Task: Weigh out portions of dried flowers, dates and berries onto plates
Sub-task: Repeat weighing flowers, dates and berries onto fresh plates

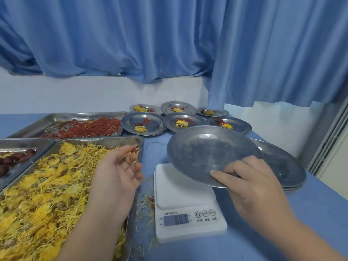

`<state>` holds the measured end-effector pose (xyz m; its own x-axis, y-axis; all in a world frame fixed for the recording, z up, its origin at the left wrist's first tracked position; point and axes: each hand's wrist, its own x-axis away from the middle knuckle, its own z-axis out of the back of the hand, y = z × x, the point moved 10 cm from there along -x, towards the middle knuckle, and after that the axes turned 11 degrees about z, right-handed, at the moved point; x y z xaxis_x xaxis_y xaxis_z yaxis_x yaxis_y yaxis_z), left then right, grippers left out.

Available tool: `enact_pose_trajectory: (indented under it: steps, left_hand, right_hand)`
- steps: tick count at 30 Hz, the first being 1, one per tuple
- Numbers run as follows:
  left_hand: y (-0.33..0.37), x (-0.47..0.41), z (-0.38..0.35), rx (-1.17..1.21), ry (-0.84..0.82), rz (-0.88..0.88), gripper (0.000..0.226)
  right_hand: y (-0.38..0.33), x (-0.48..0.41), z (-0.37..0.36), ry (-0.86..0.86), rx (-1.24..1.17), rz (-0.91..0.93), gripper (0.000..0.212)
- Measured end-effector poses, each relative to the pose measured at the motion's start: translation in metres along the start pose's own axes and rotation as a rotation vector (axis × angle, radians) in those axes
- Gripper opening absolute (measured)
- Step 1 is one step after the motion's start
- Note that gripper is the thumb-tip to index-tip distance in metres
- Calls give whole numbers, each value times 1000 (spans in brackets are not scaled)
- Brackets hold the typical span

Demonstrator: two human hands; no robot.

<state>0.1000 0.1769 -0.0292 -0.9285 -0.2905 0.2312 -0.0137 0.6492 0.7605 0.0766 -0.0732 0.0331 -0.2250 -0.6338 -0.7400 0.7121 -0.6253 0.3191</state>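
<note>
I count three steel trays on the desk (282,232): a berry tray (56,117), a date tray (24,142) and a flower tray (113,140). Six filled plates stand in two rows of three: plate one (158,110), plate two (190,110) and plate three (223,113) behind, plate four (131,123), plate five (199,121) and plate six (243,127) in front. One empty plate (207,153) is in my right grip (250,181); my left grip (116,176) makes two. One stack of empty plates (282,166) shows at least two rims; I cannot count more. One scale (188,219).

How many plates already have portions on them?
6 filled plates, all behind the scale: far row left, middle, right; near row left, middle, right. None seem hidden.
</note>
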Motion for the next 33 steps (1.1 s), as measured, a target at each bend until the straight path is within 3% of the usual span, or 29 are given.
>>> enact_pose_trajectory:
  steps: [6, 17, 20, 24, 33]
  left_hand:
    - [24, 7, 7, 47, 38, -181, 8]
    - [10, 3, -1, -35, 36, -88, 9]
    - [7, 3, -2, -54, 27, -64, 9]
    - [5, 2, -2, -72, 16, -53, 9]
    - [1, 1, -4, -85, 9, -26, 9]
  right_hand:
    - [-43, -2, -29, -72, -117, 126, 36]
    - [-52, -8, -40, -187, -137, 123, 42]
    - [-54, -6, -45, -292, -175, 122, 30]
    - [-46, 5, -47, -420, -291, 94, 42]
    - [-22, 3, -37, -381, -281, -64, 32]
